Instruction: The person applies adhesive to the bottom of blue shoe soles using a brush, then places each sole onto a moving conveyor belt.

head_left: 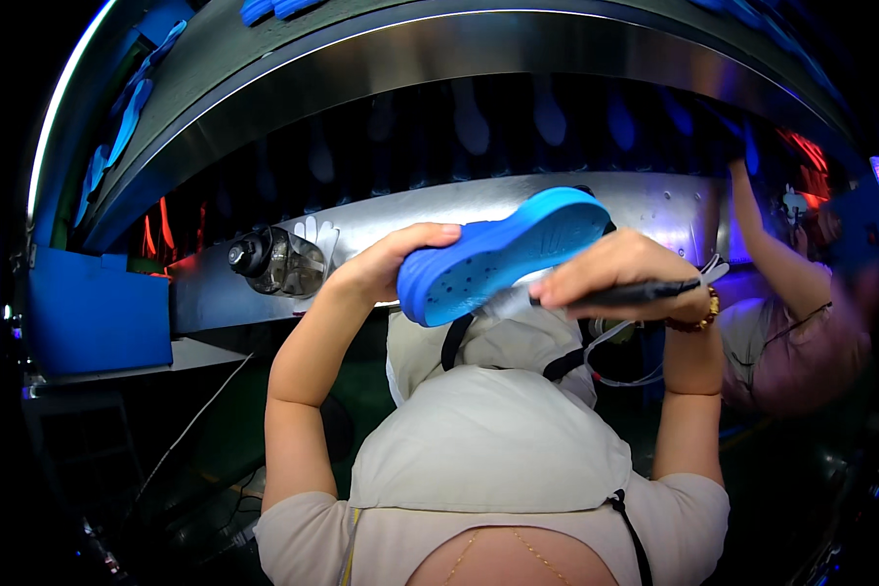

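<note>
A person in a pale apron (479,444) works close to a metal bench (205,301), holding a blue shoe sole (508,256) above the lap, just in front of the bench edge. The left hand (389,259) grasps the sole's left end, thumb along the upper rim; its other fingers are hidden from me. The sole slants up to the right, its face dotted with small dark holes at the lower end. The right hand (620,275) is wrapped around a black-handled tool (645,293) at the sole's lower edge; the tool's pale tip is blurred, and I can't tell whether it touches. On the bench to the left lies a clear bottle (288,266) with a black lid, a white glove (319,236) just beside it. Farther right, a co-worker (796,337) reaches an arm upward.
</note>
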`<state>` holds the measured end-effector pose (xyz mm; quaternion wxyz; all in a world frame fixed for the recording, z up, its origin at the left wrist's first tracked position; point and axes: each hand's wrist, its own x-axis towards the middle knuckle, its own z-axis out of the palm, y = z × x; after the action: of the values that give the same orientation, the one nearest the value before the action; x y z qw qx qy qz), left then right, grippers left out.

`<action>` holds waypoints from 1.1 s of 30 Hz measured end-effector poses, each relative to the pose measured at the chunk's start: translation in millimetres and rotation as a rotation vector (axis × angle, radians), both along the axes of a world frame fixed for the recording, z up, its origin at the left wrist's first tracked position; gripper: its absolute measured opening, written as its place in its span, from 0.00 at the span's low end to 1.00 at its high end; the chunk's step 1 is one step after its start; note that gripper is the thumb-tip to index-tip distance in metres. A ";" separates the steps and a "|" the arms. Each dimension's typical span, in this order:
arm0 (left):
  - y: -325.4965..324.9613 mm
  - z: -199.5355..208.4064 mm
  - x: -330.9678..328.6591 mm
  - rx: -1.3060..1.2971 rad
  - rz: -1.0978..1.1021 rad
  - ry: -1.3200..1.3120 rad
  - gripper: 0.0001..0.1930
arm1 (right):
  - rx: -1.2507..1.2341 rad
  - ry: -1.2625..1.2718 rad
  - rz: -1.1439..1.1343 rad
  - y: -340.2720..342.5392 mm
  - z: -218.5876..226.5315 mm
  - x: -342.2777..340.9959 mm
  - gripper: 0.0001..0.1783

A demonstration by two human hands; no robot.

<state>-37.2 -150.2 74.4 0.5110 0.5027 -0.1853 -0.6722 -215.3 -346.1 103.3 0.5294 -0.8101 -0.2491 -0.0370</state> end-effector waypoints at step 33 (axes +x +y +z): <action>-14.9 -67.3 5.4 -0.577 0.661 0.387 0.46 | -0.084 -0.147 -0.262 50.2 -24.9 5.6 0.08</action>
<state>-31.7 -165.1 7.1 0.8412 0.2379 -0.0959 -0.4759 -209.6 -295.9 78.4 0.4661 -0.8522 -0.1807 -0.1544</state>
